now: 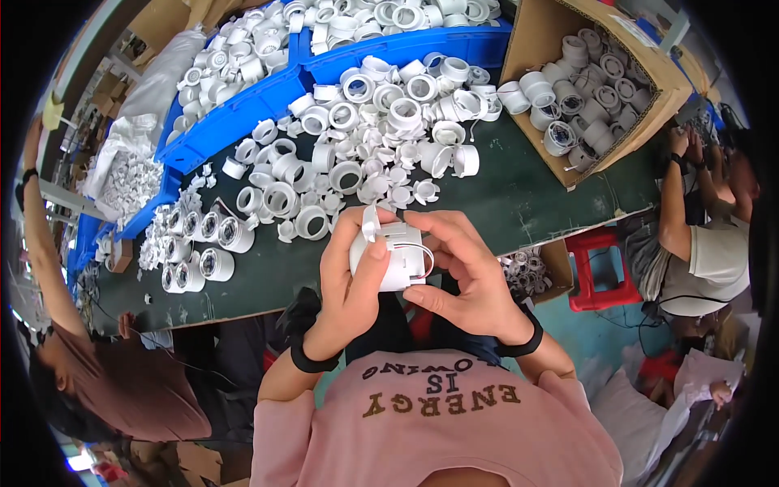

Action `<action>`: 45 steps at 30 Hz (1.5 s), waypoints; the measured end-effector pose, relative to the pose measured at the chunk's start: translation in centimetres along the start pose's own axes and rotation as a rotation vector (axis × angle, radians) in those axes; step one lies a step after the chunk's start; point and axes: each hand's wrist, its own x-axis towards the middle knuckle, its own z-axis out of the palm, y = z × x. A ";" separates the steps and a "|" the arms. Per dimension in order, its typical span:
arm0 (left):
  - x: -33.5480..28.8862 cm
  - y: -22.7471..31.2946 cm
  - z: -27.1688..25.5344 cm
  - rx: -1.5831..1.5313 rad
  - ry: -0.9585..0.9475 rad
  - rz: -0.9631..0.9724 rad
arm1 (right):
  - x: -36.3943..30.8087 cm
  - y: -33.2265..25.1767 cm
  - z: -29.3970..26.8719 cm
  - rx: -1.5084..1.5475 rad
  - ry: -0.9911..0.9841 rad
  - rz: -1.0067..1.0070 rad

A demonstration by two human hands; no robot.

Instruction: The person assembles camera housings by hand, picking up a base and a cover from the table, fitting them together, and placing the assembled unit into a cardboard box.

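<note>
Above the near table edge, in front of my body, I hold a white round plastic housing (398, 274) with thin red and dark wires looping from its right side. My left hand (347, 272) is closed round its left side. Between its thumb and forefinger stands a small curved white plastic piece (371, 222), against the housing's upper left. My right hand (469, 280) curls about the other side, its thumb at the lower edge and its fingertips near the top. Just beyond my hands lies a heap of white plastic rings (345, 176) and small pronged white pieces (377, 188).
Blue bins (235, 105) of white parts line the table's back. A cardboard box (621, 150) at the right holds finished-looking white cylinders. Several units with dark round faces (217, 264) stand at the left. Below right is a red stool (578, 272). People sit on both sides.
</note>
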 end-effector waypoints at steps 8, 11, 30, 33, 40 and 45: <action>-1.5 -2.3 -0.4 0.223 0.006 0.489 | -1.2 0.2 0.2 -0.047 -0.036 0.038; -1.8 -2.5 -0.6 0.291 0.006 0.597 | -1.4 0.1 0.6 -0.019 -0.043 0.050; -3.1 -6.3 -3.8 -0.108 -0.024 -0.396 | 0.5 0.5 -1.4 -0.582 -0.323 -0.040; -3.3 -5.2 -8.3 -0.098 0.333 -0.342 | 3.5 0.3 -8.5 -1.145 0.095 -0.289; -6.6 -9.7 -23.4 0.680 0.568 -0.165 | 6.8 5.3 -22.5 -2.212 0.542 0.048; -2.9 -3.8 -22.0 1.414 0.772 0.091 | 6.7 5.2 -20.4 -2.040 0.537 -0.005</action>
